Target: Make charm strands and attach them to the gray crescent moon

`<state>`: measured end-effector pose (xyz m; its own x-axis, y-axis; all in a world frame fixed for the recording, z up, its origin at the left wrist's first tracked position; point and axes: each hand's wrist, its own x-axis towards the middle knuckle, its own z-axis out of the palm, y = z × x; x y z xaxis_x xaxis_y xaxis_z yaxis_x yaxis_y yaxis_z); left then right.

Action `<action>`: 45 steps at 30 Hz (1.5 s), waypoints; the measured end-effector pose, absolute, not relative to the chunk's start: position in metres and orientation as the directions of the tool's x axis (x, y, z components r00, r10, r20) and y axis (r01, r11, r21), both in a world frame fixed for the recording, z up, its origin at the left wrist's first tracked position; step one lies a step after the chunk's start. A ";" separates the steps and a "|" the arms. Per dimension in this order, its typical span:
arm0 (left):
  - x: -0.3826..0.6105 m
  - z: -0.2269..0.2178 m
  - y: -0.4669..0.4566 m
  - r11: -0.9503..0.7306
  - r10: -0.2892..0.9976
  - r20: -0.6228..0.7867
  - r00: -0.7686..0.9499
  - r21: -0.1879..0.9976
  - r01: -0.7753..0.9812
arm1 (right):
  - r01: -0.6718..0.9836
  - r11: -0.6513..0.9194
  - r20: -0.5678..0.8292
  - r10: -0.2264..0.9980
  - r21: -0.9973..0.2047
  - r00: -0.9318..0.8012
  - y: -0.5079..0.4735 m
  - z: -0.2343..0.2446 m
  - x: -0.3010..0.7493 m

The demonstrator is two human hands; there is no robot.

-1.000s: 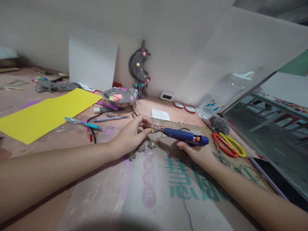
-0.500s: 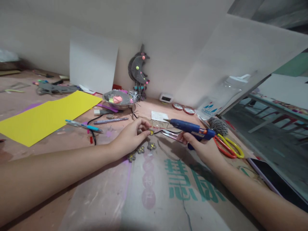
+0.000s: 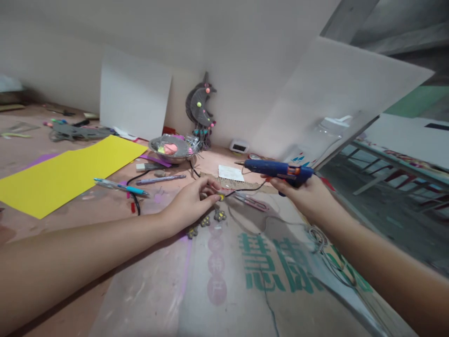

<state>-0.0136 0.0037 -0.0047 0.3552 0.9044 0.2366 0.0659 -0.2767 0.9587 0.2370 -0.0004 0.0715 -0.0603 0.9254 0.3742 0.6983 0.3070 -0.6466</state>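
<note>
My left hand (image 3: 191, 203) rests on the table with its fingers pinched on a small yellow craft piece (image 3: 220, 197) tied to a thin dark cord. Just below the fingers lie small grey and yellow paw-shaped pieces (image 3: 220, 216). My right hand (image 3: 302, 194) is raised above the table, closed round the grip of a blue glue gun (image 3: 277, 169) whose nozzle points left. A thin cable trails from the gun down over the cardboard sheet (image 3: 259, 276) with green print.
A yellow paper sheet (image 3: 66, 171) lies at the left, with a blue pen (image 3: 121, 186) and a grey pen (image 3: 161, 178) near it. A foil bowl (image 3: 171, 146) and a dark moon ornament (image 3: 200, 106) stand by the wall. A white card (image 3: 230, 172) lies behind.
My right hand has lifted the glue gun up and to the right, away from the piece in my left hand. The left hand has stayed put, and the view has tilted upward.
</note>
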 end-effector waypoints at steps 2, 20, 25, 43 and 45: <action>-0.014 -0.002 0.003 -0.265 0.909 0.217 0.357 0.960 0.091 | 0.738 0.304 0.370 0.925 -0.602 -0.079 0.017 0.067 0.241; -0.014 -0.011 0.008 -0.331 0.896 0.282 0.343 0.939 0.095 | 0.843 0.121 0.175 0.984 -0.524 -0.033 0.107 0.023 0.258; -0.014 -0.008 0.006 -0.315 0.901 0.259 0.348 0.942 0.115 | 0.846 0.117 0.357 0.930 -0.521 0.092 0.076 0.041 0.257; -0.012 -0.001 -0.002 -0.304 0.872 0.272 0.407 0.952 0.016 | 0.683 0.326 0.211 0.945 -0.653 -0.250 -0.020 0.013 0.204; -0.012 0.000 -0.005 -0.293 0.853 0.270 0.446 0.956 -0.018 | 0.637 0.350 0.248 0.937 -0.687 -0.248 -0.022 0.016 0.205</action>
<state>-0.0117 -0.0045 0.0000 0.4461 0.8533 0.2699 -0.0185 -0.2927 0.9560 0.2048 -0.0220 0.0157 -0.2478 0.9365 0.2480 0.6367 0.3503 -0.6869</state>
